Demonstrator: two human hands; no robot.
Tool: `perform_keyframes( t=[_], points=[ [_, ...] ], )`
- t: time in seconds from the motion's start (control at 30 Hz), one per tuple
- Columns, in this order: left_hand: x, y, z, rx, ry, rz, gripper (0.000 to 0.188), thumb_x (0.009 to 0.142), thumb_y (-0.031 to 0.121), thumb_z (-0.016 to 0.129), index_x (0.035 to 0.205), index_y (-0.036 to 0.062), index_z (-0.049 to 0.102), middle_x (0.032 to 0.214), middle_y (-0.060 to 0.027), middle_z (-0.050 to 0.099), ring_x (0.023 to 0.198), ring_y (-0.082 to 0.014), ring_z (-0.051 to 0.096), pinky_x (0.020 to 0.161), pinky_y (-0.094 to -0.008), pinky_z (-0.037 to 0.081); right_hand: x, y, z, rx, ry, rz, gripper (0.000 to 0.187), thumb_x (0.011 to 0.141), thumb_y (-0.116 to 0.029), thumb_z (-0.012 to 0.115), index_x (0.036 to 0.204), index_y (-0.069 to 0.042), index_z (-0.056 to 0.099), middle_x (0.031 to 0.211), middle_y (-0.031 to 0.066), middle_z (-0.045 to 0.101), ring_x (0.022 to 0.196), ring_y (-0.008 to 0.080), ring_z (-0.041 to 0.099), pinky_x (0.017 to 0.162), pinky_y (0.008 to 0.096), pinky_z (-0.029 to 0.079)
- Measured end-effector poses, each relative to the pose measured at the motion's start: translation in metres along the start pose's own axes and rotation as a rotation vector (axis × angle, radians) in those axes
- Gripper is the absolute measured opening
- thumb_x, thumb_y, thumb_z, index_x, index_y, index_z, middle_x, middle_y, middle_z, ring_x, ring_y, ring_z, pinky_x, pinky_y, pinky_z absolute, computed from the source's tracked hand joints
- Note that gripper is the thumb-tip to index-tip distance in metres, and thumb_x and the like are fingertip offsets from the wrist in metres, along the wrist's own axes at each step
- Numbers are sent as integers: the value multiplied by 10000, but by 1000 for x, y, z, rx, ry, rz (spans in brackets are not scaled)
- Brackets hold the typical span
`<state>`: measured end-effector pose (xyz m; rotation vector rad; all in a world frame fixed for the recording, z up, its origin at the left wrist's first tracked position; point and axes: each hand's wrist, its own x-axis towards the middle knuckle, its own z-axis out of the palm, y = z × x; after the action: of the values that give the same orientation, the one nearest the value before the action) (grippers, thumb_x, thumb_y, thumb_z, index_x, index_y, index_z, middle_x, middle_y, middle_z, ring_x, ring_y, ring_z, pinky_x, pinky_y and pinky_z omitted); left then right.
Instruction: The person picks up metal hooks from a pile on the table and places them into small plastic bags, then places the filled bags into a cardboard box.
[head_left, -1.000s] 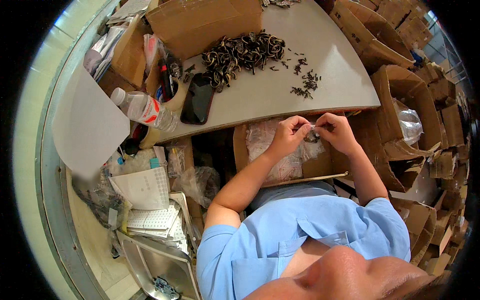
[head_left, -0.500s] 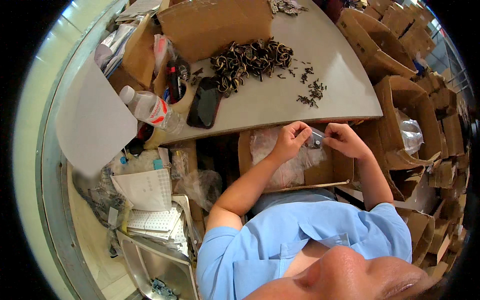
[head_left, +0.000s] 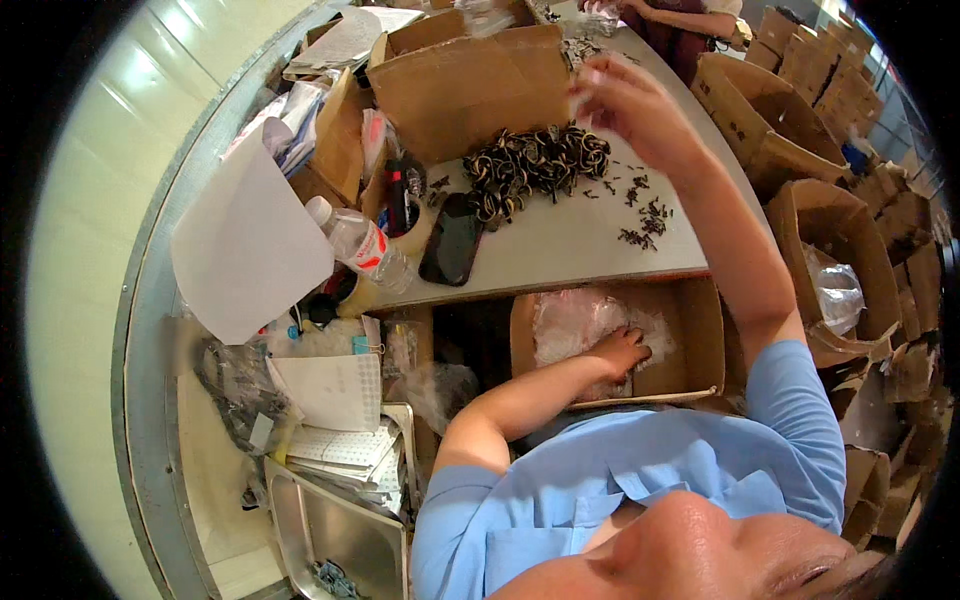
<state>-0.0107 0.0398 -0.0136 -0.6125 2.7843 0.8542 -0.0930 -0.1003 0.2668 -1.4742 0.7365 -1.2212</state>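
Observation:
My left hand (head_left: 617,353) is down in a cardboard box (head_left: 708,340) below the table edge. Its fingers are apart and slightly bent, resting on a heap of clear plastic bags (head_left: 570,325). My right hand (head_left: 635,108) is raised over the far part of the table, beside an upright cardboard flap (head_left: 475,95). It is a little blurred, its fingers spread, and I see nothing in it. Below it lies a pile of dark and brass-coloured ring-like metal parts (head_left: 540,170), with small dark screws (head_left: 650,222) scattered to the right.
On the table (head_left: 590,250) lie a black phone (head_left: 452,240) and a plastic bottle (head_left: 368,245). White paper (head_left: 250,235) hangs at the left, above a metal tray (head_left: 345,520). Open cartons (head_left: 835,260) crowd the right. Another person's arm (head_left: 685,20) shows at the far end.
My hands have parted from the small clear bag they held together. The right has swung up and away over the table; the left has dropped onto the bags. The view has shifted.

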Motion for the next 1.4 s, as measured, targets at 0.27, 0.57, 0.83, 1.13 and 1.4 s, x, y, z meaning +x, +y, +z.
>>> perform_keyframes(
  t=[0.27,0.57,0.83,1.13,1.4],
  points=[
    [28,-25,37,-246,58,-26,234,712,216,649,879,53,641,894,-195,618,829,-375,591,731,-451,471,-114,73,-16,-260,-326,250,146,852,-134,606,930,-16,570,842,5,572,779,83,515,712,245,436],
    [-6,-19,-43,-956,321,-131,151,778,159,636,816,12,634,746,-78,640,660,-173,583,634,-307,468,-224,129,-65,-501,-50,518,214,817,-129,633,962,12,564,873,51,590,770,118,522,696,271,446],
    [-3,-10,-33,-1435,516,-68,109,843,75,606,946,41,595,811,-6,594,721,-82,546,633,-229,450,-252,136,-42,-64,232,499,297,793,-77,658,1046,7,526,911,56,585,783,105,538,687,237,454],
    [-4,-12,-37,-1199,754,-93,162,843,115,619,975,21,604,782,-5,584,692,-66,509,621,-216,428,-251,138,-49,-380,178,559,127,802,-97,626,799,29,618,701,50,604,635,111,511,592,278,427],
    [-15,18,-53,-909,814,-195,187,822,184,645,869,4,630,744,-57,637,662,-91,575,611,-244,465,-250,138,-39,-721,313,368,152,727,-91,684,770,26,599,707,133,551,645,219,544,589,312,435]
  ],
)
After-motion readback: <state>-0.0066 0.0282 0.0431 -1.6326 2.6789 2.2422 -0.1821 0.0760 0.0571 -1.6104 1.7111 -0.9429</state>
